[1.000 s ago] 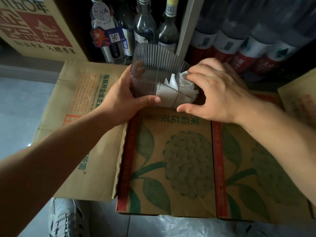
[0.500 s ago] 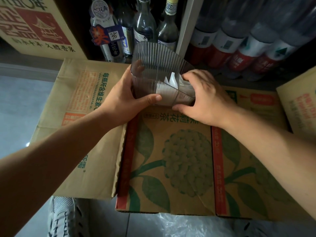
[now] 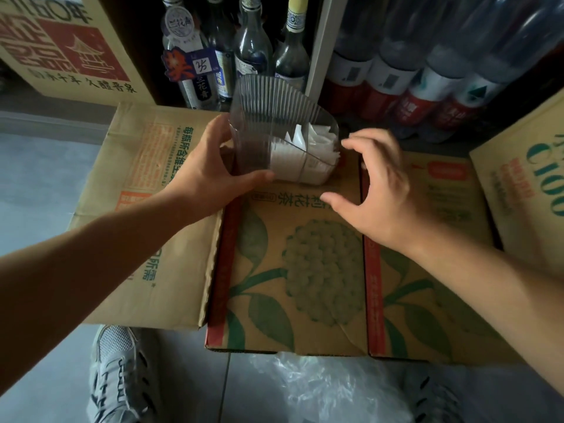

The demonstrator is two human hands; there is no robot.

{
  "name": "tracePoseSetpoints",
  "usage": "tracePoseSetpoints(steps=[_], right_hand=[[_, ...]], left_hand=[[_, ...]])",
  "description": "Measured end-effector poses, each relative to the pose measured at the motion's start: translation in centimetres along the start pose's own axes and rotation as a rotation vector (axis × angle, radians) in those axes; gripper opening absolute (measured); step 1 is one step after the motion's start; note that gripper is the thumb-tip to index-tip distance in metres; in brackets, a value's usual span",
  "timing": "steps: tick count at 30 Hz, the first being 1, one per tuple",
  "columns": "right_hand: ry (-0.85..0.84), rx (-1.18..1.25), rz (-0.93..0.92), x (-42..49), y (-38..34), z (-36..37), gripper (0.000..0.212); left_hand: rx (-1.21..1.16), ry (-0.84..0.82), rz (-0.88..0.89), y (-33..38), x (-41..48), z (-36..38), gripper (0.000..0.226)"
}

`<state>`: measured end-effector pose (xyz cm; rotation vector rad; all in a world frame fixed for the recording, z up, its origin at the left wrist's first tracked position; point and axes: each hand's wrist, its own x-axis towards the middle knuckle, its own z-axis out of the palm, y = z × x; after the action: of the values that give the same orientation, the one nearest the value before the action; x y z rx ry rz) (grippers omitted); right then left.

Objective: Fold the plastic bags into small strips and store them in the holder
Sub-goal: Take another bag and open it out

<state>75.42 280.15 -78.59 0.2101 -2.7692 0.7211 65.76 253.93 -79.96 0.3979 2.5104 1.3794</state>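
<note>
A clear ribbed plastic holder [image 3: 268,117] stands on a flattened cardboard box [image 3: 299,270] printed with a green flower. Several folded white plastic bag strips [image 3: 308,157] sit inside its right part. My left hand [image 3: 210,175] grips the holder's left side, thumb across the front wall. My right hand [image 3: 375,190] hovers just right of the holder, fingers spread and loosely curved, holding nothing. A loose crumpled clear plastic bag [image 3: 329,389] lies on the floor below the cardboard's near edge.
Glass bottles [image 3: 253,50] and wrapped packs of water bottles [image 3: 427,71] stand close behind the holder. More cardboard lies left [image 3: 146,184] and a C100 box [image 3: 525,172] stands at right. A grey shoe [image 3: 119,377] rests on the tiled floor near the front.
My right hand let go of the holder's right side and drew back to the right, fingers opening. My left hand kept its grip on the holder.
</note>
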Motion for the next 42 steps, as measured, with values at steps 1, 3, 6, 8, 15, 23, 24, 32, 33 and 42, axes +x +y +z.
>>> tracePoseSetpoints(steps=[1, 3, 6, 8, 15, 23, 24, 32, 33, 42], right_hand=[[-0.006, 0.010, -0.001, -0.8, -0.5, -0.5, 0.067], [-0.051, 0.014, -0.001, -2.4, -1.8, -1.4, 0.058], [-0.211, -0.024, -0.034, -5.5, -4.6, -3.2, 0.045], [-0.335, -0.039, -0.081, -7.7, -6.7, -4.2, 0.036], [-0.695, -0.081, -0.207, -17.1, -11.4, -2.6, 0.025], [-0.697, -0.166, 0.118, -26.7, -12.0, 2.0, 0.016], [-0.627, -0.195, 0.146, -27.3, -11.7, 2.4, 0.017], [-0.348, -0.236, 0.499, -27.0, -9.2, 4.6, 0.053], [-0.342, -0.210, 0.521, -26.8, -9.2, 5.0, 0.056], [-0.263, 0.068, 0.586, -24.8, -9.2, 6.4, 0.027]], left_hand=[[0.053, 0.020, -0.032, 0.2, -0.7, -0.3, 0.105], [0.120, 0.038, -0.099, 0.9, -2.3, -1.0, 0.094], [0.225, 0.008, -0.090, 2.9, -5.5, -2.5, 0.054], [0.333, -0.063, -0.047, 4.8, -7.9, -3.5, 0.026], [0.422, -0.230, 0.051, 7.0, -17.8, -0.8, 0.013], [0.335, -0.345, -0.439, -0.8, -28.0, 9.5, 0.017], [0.283, -0.334, -0.513, -1.7, -28.5, 10.4, 0.015], [-0.295, -0.084, -0.770, -3.9, -27.2, 14.6, 0.069], [-0.350, -0.076, -0.782, -3.9, -26.8, 15.0, 0.070], [-0.284, -0.096, -0.552, -3.0, -25.8, 15.2, 0.020]])
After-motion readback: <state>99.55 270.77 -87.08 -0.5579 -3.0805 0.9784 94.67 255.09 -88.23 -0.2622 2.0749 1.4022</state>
